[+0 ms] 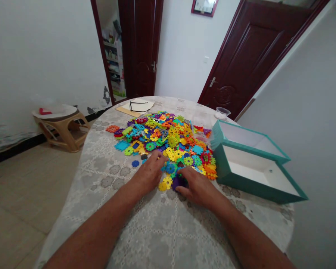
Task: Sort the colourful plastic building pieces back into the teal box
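Note:
A heap of colourful plastic gear-shaped building pieces lies on the table. At its near edge is my left hand, fingers bent loosely over blue pieces; I see no piece gripped in it. My right hand curves its thumb and fingers around a purple piece, which its fingers partly hide. Between the hands, two yellow flower-shaped pieces lie on the cloth. Just left of the left hand rest a dark round piece and a blue piece.
A green box with a white inside and its open lid stand right of the heap. Behind are glasses on paper and a clear plastic bowl. A patterned cloth covers the round table. A stool stands left.

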Motion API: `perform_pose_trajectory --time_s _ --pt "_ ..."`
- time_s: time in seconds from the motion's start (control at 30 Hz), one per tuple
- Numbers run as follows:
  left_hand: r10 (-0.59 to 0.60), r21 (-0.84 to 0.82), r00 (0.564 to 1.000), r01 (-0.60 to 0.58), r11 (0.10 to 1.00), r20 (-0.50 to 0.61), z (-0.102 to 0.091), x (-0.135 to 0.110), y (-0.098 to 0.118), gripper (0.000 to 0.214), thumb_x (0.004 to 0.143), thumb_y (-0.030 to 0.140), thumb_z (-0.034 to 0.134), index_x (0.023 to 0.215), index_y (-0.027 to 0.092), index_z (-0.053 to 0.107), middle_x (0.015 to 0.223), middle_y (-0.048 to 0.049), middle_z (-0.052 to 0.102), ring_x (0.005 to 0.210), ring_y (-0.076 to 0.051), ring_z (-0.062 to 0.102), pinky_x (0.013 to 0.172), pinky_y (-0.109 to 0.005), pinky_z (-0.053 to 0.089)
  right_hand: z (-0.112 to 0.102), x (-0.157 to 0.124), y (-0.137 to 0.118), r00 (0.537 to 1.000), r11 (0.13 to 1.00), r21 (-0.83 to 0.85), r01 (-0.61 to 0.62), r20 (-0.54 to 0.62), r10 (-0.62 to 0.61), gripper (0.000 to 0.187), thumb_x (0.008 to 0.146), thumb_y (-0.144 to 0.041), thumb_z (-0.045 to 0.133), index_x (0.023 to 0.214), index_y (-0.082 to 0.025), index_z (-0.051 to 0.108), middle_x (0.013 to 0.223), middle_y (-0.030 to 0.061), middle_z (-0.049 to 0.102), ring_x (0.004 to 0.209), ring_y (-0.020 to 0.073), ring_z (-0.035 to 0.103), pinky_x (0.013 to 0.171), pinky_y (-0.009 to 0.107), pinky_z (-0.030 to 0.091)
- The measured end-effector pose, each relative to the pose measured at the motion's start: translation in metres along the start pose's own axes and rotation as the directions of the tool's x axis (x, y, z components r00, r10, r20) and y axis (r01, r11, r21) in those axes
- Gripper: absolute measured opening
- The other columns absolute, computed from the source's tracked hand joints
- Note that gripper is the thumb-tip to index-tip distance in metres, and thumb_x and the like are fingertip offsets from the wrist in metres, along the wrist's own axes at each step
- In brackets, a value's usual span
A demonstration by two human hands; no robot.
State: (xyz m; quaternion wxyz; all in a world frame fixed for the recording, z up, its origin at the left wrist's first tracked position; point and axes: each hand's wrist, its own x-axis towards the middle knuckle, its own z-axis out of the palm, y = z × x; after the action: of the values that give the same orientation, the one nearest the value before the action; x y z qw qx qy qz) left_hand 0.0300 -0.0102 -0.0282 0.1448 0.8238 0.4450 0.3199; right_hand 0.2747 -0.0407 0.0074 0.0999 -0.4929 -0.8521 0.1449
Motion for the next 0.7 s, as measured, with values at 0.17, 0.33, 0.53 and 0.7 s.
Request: perform_pose_trajectory --time_s 0.17,0.33,0.53,0.7 --pt "0.049 0.038 0.999 -0.050 0.998 0.007 -0.002 0.001 -0.002 0.050 0.089 -0.001 0.042 0.123 0.029 0.064 0.130 -0.0069 0.055 0.115 -0.023 0.060 0.102 -0.041 0.055 -0.002 0.002 0.003 1.000 0.987 0.158 0.020 0.021 -0.024 0.027 0.087 -0.019 0.074 0.113 -0.022 0.066 0.108 0.0063 0.069 0.096 0.0223 0.064 0.082 0.034 0.047" --pt "0.053 0.029 0.988 -0.049 0.998 -0.146 -0.015 0.004 0.002 0.060 0.087 -0.005 0.043 0.132 0.030 0.059 0.131 -0.0078 0.052 0.119 -0.023 0.059 0.106 -0.045 0.055 -0.007 0.004 0.017 0.999 0.891 0.453 0.019 0.025 -0.034 0.011 0.091 -0.022 0.066 0.101 -0.026 0.068 0.078 -0.0026 0.063 0.071 0.0160 0.056 0.064 0.028 0.040" --pt "0.001 -0.027 0.963 -0.009 1.000 -0.270 -0.030 0.005 0.015 0.056 0.091 0.006 0.056 0.144 0.025 0.052 0.131 -0.0091 0.052 0.096 -0.016 0.062 0.095 -0.037 0.059 0.004 0.012 0.022 0.929 0.730 0.684 0.019 -0.282 0.239 0.020 0.098 -0.041 0.063 0.111 -0.026 0.063 0.092 0.0020 0.067 0.080 0.0190 0.061 0.071 0.032 0.050" --pt "0.063 -0.125 0.996 -0.069 0.990 -0.056 -0.018 0.000 0.024 0.060 0.095 0.016 0.062 0.151 0.028 0.044 0.140 -0.0118 0.055 0.102 -0.019 0.065 0.093 -0.040 0.061 0.008 0.012 0.008 0.968 0.482 0.875 0.051 -0.161 0.190 0.023 0.095 -0.045 0.068 0.107 -0.027 0.060 0.128 0.0084 0.069 0.093 0.0215 0.066 0.072 0.034 0.056"
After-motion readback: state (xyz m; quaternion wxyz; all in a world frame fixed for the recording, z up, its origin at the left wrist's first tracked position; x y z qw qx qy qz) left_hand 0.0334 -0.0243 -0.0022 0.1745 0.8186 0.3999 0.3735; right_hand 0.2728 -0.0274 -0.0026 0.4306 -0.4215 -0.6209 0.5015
